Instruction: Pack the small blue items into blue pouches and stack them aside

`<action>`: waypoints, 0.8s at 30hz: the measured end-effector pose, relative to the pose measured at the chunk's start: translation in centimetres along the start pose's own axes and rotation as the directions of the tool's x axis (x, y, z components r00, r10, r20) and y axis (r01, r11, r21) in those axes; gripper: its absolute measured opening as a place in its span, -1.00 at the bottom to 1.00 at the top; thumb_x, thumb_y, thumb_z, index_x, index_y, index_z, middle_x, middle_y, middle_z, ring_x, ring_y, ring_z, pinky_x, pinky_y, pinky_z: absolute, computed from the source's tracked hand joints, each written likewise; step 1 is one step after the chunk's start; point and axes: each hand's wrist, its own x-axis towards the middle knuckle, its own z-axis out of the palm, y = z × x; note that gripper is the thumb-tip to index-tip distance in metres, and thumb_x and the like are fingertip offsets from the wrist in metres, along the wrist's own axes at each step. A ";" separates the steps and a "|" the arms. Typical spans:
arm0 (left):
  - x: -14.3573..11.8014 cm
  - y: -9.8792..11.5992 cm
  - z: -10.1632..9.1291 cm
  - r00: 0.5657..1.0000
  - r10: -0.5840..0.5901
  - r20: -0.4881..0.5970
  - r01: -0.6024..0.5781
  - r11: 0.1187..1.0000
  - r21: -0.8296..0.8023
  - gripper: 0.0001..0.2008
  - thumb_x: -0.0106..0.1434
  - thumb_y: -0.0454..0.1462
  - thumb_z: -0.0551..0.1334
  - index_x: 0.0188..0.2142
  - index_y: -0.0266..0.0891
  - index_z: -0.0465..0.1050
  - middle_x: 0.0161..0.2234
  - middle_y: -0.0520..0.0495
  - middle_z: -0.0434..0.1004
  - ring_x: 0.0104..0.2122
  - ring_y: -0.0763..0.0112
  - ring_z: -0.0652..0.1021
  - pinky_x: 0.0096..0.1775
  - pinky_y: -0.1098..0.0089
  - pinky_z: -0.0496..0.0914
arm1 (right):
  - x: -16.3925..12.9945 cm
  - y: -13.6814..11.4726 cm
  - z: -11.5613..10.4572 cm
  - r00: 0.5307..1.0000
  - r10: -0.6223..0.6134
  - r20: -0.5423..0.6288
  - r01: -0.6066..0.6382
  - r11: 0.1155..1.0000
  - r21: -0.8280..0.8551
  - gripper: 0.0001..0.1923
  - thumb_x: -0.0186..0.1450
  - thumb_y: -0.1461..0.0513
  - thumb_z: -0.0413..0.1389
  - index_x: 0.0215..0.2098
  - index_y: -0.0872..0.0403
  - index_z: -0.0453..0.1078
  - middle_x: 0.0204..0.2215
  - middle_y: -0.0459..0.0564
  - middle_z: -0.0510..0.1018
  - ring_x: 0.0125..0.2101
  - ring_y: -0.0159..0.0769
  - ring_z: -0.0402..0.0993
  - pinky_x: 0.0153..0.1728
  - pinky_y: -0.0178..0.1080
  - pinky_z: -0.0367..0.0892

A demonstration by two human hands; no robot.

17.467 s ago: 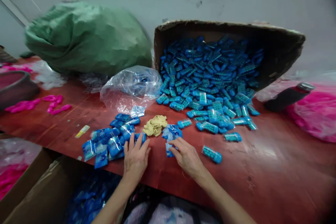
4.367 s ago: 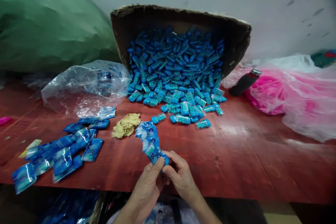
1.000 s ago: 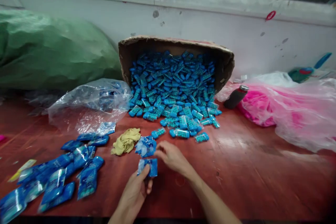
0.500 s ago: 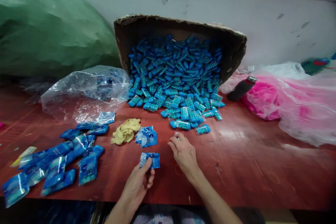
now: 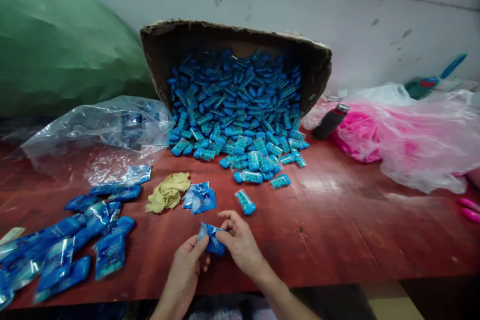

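- The left hand (image 5: 187, 267) and the right hand (image 5: 240, 245) meet low over the near edge of the red surface (image 5: 337, 230), both pinching one small blue sachet (image 5: 212, 239) between thumb and fingertips.
- The sachet is held just above the surface, the left fingers on its left end, the right fingers on its right end.
- Just beyond the right hand lies a single blue capsule pack (image 5: 245, 201), apart from the fingers.
- Left of it sits a small stack of sachets (image 5: 199, 198), touching a crumpled tan cloth (image 5: 167, 192).
- Further left, filled blue packets (image 5: 75, 245) are strewn across the surface towards its near left corner.
- At the back a cardboard box (image 5: 311, 67) lies tipped on its side, spilling a heap of capsule packs (image 5: 236, 105) forward onto the surface.
- A clear plastic bag (image 5: 97, 132) lies left of the box, in front of a large green sack (image 5: 56, 55).
- Right of the box a dark bottle (image 5: 330, 121) leans against a clear bag of pink things (image 5: 405, 135).
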 end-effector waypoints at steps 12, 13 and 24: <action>-0.3 0.0 0.1 0.992 -0.116 0.057 0.124 0.977 -0.174 -0.79 -0.01 -0.19 0.28 -0.50 -0.26 0.29 -0.71 0.10 0.31 -0.75 0.61 0.26 -0.73 0.58 0.06 | 0.5 -1.6 -2.2 0.948 -0.301 -0.106 0.107 0.613 -0.783 -0.63 0.22 0.18 0.03 -0.01 0.05 0.22 -0.27 0.05 0.40 -0.28 -0.20 0.30 -0.24 -0.18 0.20; -0.4 0.1 0.1 0.988 -0.148 0.041 0.153 0.967 -0.202 -0.81 0.02 -0.21 0.26 -0.49 -0.25 0.27 -0.71 0.10 0.30 -0.76 0.61 0.26 -0.73 0.58 0.05 | 1.1 -1.7 -2.7 0.935 -0.323 -0.144 0.027 0.470 -0.883 -0.63 0.20 0.17 0.04 -0.02 0.06 0.23 -0.22 0.11 0.39 -0.23 -0.13 0.28 -0.22 -0.12 0.18; 0.1 0.6 0.2 0.963 -0.264 -0.047 0.233 0.910 -0.344 -0.90 0.17 -0.30 0.12 -0.45 -0.27 0.25 -0.69 0.07 0.30 -0.74 0.60 0.30 -0.71 0.60 0.14 | 0.2 -1.6 -4.3 0.943 -0.328 0.061 0.290 0.715 -0.636 -0.67 0.14 0.33 0.10 -0.12 -0.01 0.27 -0.24 -0.06 0.32 -0.22 -0.30 0.29 -0.16 -0.27 0.22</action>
